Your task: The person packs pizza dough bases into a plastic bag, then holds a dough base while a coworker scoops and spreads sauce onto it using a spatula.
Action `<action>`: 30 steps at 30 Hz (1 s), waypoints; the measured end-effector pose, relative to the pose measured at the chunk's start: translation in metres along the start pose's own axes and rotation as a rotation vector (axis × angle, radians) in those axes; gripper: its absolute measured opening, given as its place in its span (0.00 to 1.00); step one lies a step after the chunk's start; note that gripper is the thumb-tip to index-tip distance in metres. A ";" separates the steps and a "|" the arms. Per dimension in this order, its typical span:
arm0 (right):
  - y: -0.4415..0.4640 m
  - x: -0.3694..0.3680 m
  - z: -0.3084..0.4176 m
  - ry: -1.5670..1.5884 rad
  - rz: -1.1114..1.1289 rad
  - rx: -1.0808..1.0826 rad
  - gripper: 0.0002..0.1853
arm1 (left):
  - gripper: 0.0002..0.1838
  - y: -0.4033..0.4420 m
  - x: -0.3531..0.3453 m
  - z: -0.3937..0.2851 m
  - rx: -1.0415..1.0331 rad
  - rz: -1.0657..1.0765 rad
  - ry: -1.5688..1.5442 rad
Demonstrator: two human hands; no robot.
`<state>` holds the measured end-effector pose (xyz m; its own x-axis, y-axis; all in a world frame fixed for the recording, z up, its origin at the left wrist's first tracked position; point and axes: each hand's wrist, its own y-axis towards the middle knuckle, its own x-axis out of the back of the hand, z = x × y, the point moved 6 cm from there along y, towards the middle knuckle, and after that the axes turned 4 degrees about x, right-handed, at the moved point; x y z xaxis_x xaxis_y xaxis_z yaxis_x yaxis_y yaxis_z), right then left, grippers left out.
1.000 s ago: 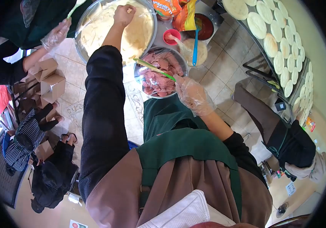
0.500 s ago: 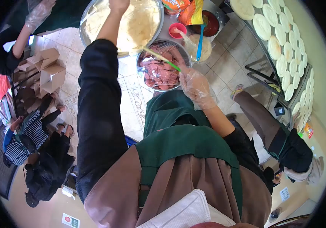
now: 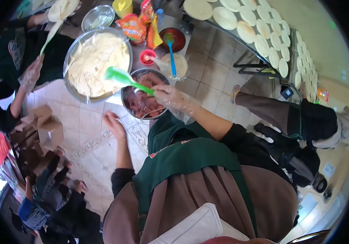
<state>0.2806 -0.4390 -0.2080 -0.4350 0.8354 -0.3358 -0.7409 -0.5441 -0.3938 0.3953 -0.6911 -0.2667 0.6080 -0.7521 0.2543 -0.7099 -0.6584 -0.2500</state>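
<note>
My right hand (image 3: 170, 99), in a clear plastic glove, grips a green spatula (image 3: 121, 78). The spatula's head is over the edge of a large metal bowl (image 3: 66, 77) holding a pale creamy mixture (image 3: 99, 61). Below my right hand, a smaller metal bowl (image 3: 124, 106) contains pinkish-red pieces (image 3: 142, 101) under plastic film. Bare and without a glove, my left hand (image 3: 115, 125) hangs beside that smaller bowl with fingers loosely apart and nothing in them.
A blue spatula (image 3: 173, 61) leans in a bowl of red sauce (image 3: 178, 40), near a pink cup (image 3: 148, 57) and orange packets (image 3: 133, 29). Flat round breads (image 3: 247, 31) cover the right-hand table. At left, a co-worker's gloved hand (image 3: 31, 75) holds another spatula against a round bread (image 3: 63, 9).
My left hand has come back from over the large bowl, down beside the smaller one. My right hand has raised the green spatula's head toward the large bowl. The view has shifted.
</note>
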 end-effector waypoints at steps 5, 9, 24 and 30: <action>-0.019 -0.014 0.025 0.409 0.105 -0.094 0.12 | 0.14 -0.094 -0.123 -0.014 0.191 0.540 -0.087; -0.037 0.011 0.065 0.239 0.065 0.008 0.13 | 0.15 -0.113 -0.229 -0.037 -0.096 0.761 -0.169; -0.085 0.221 0.159 0.088 -0.110 0.028 0.16 | 0.34 0.088 -0.552 -0.108 0.452 0.245 -0.212; -0.081 0.250 0.186 -0.011 -0.171 0.049 0.16 | 0.25 0.100 -0.575 -0.102 0.212 0.021 -0.317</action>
<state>0.1365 -0.1719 -0.1004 -0.3062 0.9162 -0.2584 -0.8285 -0.3902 -0.4018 -0.0616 -0.3211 -0.3427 0.6973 -0.7153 -0.0464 -0.6545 -0.6090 -0.4480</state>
